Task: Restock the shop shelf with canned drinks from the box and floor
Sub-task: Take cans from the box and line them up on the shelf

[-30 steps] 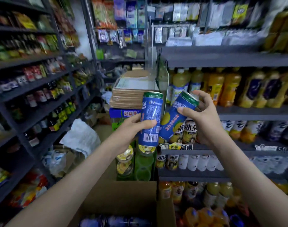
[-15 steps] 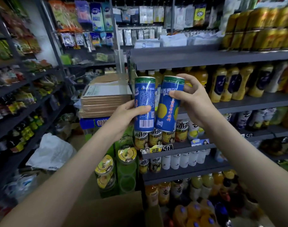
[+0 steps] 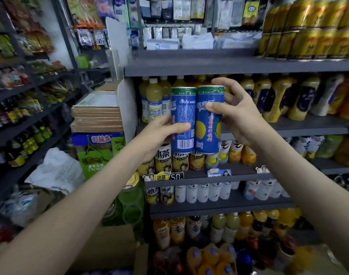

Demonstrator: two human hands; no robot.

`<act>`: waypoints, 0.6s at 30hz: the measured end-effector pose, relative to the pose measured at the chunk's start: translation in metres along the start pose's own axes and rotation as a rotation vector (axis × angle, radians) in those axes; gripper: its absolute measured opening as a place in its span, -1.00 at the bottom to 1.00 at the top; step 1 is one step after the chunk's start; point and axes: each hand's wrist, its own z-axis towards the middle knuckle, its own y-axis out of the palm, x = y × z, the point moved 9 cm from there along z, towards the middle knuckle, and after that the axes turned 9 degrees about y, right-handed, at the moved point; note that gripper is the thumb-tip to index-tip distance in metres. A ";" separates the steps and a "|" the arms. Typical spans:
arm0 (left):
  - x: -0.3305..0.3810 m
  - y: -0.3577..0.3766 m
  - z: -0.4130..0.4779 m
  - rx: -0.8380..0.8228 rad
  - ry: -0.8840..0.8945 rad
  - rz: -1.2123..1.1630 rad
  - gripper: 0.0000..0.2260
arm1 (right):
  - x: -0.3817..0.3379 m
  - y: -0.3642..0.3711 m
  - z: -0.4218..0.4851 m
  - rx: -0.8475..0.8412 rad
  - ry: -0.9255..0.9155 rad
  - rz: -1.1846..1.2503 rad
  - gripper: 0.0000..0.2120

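The right can (image 3: 208,135) has straightened, touching the left can (image 3: 184,108).

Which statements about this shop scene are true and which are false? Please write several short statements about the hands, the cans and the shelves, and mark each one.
1. The left hand holds the left can, and the right hand holds the right can. True.
2. Both cans lie flat on a shelf. False: they are upright, side by side, held in the air in front of the shelves.
3. The right can shows a picture of a yellow fruit. True.
4. Only white bottles stand directly behind the two cans. False: yellow bottles stand there.
5. Gold cans stand on the top shelf, at the right. True.
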 end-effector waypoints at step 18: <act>0.149 -0.172 0.086 0.480 0.254 0.286 -0.65 | -0.100 0.032 0.181 -0.087 -0.177 -0.047 -0.62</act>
